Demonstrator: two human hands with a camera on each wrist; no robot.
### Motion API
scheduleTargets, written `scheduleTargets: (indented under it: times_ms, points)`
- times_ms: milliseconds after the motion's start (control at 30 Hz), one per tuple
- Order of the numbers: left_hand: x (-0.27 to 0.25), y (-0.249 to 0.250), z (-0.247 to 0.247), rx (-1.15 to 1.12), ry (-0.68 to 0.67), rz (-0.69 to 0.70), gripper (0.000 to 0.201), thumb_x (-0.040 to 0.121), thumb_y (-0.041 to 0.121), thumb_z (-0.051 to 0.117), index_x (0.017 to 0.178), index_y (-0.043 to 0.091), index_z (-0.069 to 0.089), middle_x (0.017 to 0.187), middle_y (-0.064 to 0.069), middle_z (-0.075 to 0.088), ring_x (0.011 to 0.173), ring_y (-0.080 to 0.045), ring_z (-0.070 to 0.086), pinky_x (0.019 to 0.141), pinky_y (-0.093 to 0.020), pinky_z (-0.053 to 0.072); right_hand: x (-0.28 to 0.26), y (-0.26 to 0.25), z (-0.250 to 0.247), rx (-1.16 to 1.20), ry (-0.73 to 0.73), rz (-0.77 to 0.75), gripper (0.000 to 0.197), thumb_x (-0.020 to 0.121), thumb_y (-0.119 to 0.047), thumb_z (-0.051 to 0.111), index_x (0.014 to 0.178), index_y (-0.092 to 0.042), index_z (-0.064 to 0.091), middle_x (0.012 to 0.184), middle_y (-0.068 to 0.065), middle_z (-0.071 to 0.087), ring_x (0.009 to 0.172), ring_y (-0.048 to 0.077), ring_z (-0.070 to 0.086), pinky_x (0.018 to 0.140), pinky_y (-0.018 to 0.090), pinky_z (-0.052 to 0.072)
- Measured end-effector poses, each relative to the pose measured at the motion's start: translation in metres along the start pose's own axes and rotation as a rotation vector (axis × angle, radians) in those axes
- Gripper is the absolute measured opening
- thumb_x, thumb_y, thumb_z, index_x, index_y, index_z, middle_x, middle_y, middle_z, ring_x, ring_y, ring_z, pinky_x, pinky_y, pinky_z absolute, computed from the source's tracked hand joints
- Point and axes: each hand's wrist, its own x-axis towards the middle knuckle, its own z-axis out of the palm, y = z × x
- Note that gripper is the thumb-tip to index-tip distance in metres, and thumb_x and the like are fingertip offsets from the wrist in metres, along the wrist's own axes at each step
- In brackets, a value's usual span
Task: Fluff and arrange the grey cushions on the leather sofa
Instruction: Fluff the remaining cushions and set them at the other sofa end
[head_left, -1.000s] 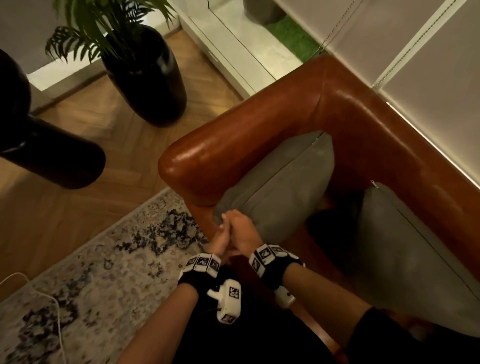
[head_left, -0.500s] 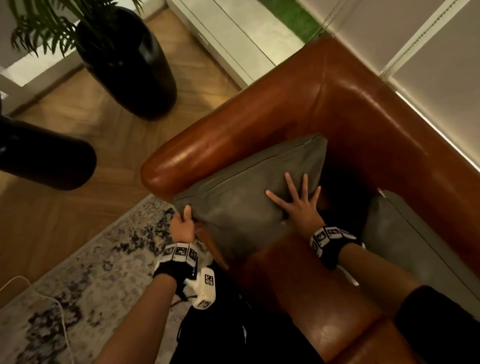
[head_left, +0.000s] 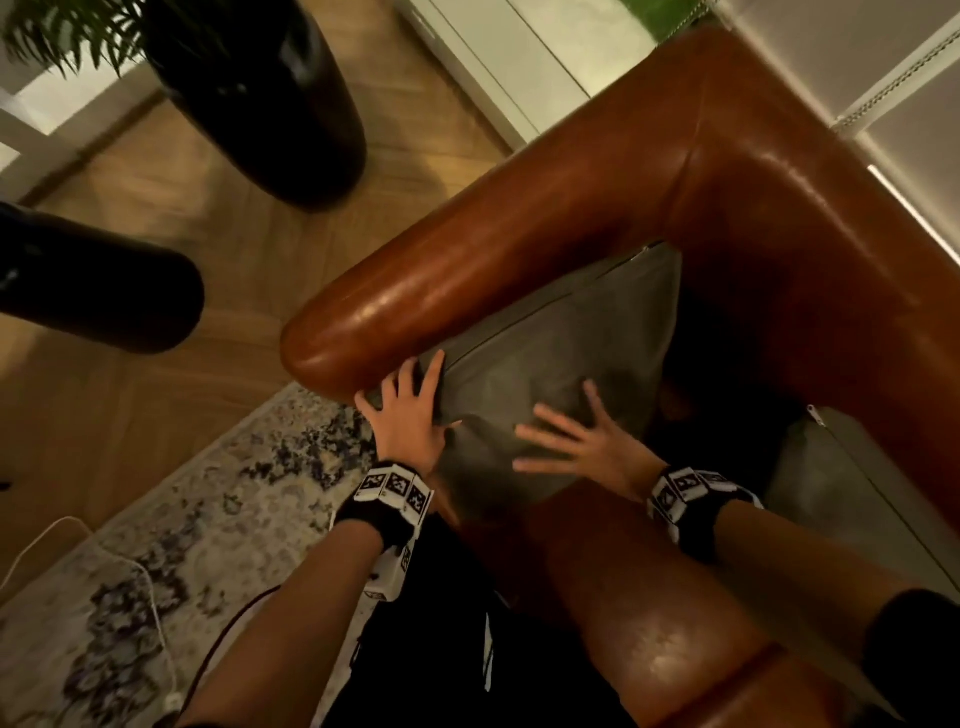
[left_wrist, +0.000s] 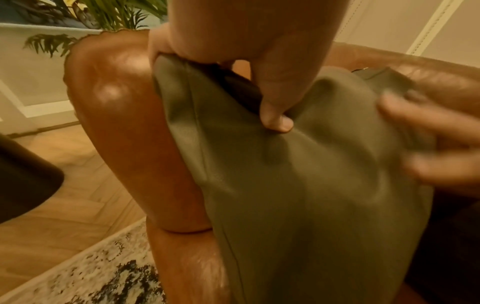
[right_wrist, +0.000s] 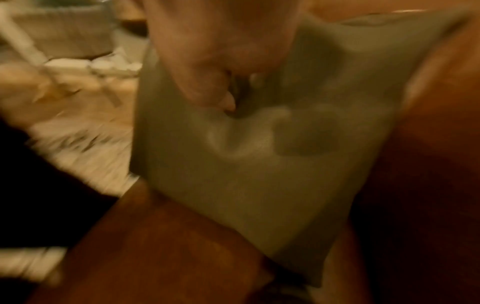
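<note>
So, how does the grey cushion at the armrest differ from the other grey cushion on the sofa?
The armrest cushion leans on the armrest; the other cushion leans on the backrest. The left hand grips the armrest cushion and the right hand presses it, denting it; the other cushion is untouched. Both are grey.

We identify a home living room. Evidence: a leather sofa (head_left: 571, 249) carrying grey cushions (head_left: 545, 353), a herringbone wood floor (head_left: 249, 260), a patterned rug (head_left: 234, 509) at the sofa's front edge, a potted palm (head_left: 67, 31) in a black planter (head_left: 270, 104), and window blinds (head_left: 831, 41).

Left hand (left_wrist: 246, 41) grips grey cushion (left_wrist: 298, 195) edge beside leather sofa arm (left_wrist: 135, 144).
</note>
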Motion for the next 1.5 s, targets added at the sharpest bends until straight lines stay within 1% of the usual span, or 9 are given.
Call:
scheduleTargets:
  times_ms: [67,267,567,667,800,1000,1133,1333,1500]
  points:
    - [-0.004,-0.003,0.0,0.008,0.013,0.018,0.092,0.08,0.05,0.061,0.148,0.036,0.0,0.154,-0.004,0.019,0.136,-0.03,0.026,0.106,-0.068,0.018,0.01,0.011,0.002,-0.092,-0.065,-0.221,0.098,0.072,-0.007,0.065,0.147,-0.041,0.012,0.16,-0.004,-0.008,0.146,0.035,0.0,0.103,0.075,0.009]
    - [0.015,0.009,-0.018,-0.032,-0.085,0.053,0.12,0.061,0.082,0.051,0.147,0.027,-0.012,0.158,-0.009,0.007,0.145,-0.027,0.011,0.107,-0.07,0.005,0.059,0.002,-0.007,-0.004,-0.291,-0.072,0.069,0.077,-0.018,0.069,0.132,-0.05,0.042,0.156,-0.012,0.019,0.144,0.037,-0.015,0.103,0.075,-0.011]
    - [0.051,0.058,-0.02,-0.137,-0.092,0.087,0.075,0.069,0.036,0.077,0.13,0.011,0.041,0.133,-0.006,0.04,0.127,-0.028,0.035,0.104,-0.055,0.031,0.04,0.01,-0.045,0.273,-0.05,0.061,0.054,0.056,-0.026,0.082,0.106,-0.029,0.064,0.137,0.002,0.054,0.131,0.031,0.046,0.095,0.066,0.036]
    - [0.032,0.063,-0.016,-0.186,-0.092,0.067,0.064,0.074,0.031,0.073,0.128,0.013,0.045,0.129,-0.003,0.04,0.125,-0.026,0.034,0.1,-0.059,0.032,0.036,0.05,-0.071,0.286,-0.008,0.391,0.093,0.038,-0.049,0.086,0.117,-0.024,0.045,0.136,0.008,0.047,0.128,0.03,0.039,0.092,0.062,0.04]
    - [-0.007,0.073,-0.009,-0.129,-0.003,0.155,0.055,0.08,0.027,0.066,0.128,0.015,0.042,0.13,-0.002,0.038,0.123,-0.025,0.035,0.095,-0.055,0.033,0.038,0.092,-0.088,0.237,-0.328,0.454,0.142,0.041,-0.066,0.077,0.148,-0.031,-0.01,0.159,0.011,0.002,0.146,0.033,-0.006,0.103,0.073,-0.005]
    - [-0.042,0.073,-0.002,0.023,0.169,0.21,0.067,0.044,0.028,0.085,0.105,0.019,0.057,0.106,0.002,0.054,0.094,-0.021,0.037,0.072,-0.043,0.043,0.022,0.073,-0.104,0.316,-0.358,0.339,0.078,0.075,-0.047,0.068,0.141,-0.027,0.032,0.135,0.004,0.046,0.122,0.027,0.047,0.104,0.05,0.026]
    - [-0.062,0.081,0.009,0.04,0.165,0.169,0.076,0.036,0.036,0.089,0.102,0.02,0.056,0.104,-0.001,0.056,0.091,-0.023,0.04,0.069,-0.045,0.046,0.01,0.063,-0.097,0.209,-0.236,0.288,0.075,0.063,-0.044,0.078,0.13,-0.03,0.046,0.119,0.007,0.06,0.103,0.029,0.06,0.089,0.05,0.039]
    - [-0.048,0.072,0.01,-0.055,-0.046,0.065,0.091,0.08,0.055,0.059,0.148,0.029,0.003,0.152,-0.003,0.019,0.141,-0.025,0.019,0.106,-0.066,0.018,0.025,0.062,-0.079,0.258,-0.414,0.454,0.12,0.064,-0.046,0.078,0.147,-0.037,-0.009,0.159,0.003,0.006,0.147,0.027,-0.002,0.103,0.073,-0.004]
    - [-0.073,0.03,0.009,-0.104,0.156,-0.095,0.08,0.078,0.073,0.04,0.144,0.032,0.023,0.146,-0.007,0.033,0.138,-0.03,0.031,0.099,-0.07,0.026,-0.001,0.093,-0.089,0.388,-0.334,0.656,0.12,0.056,-0.075,0.064,0.146,-0.04,-0.007,0.159,0.001,-0.001,0.145,0.034,-0.013,0.098,0.075,-0.012]
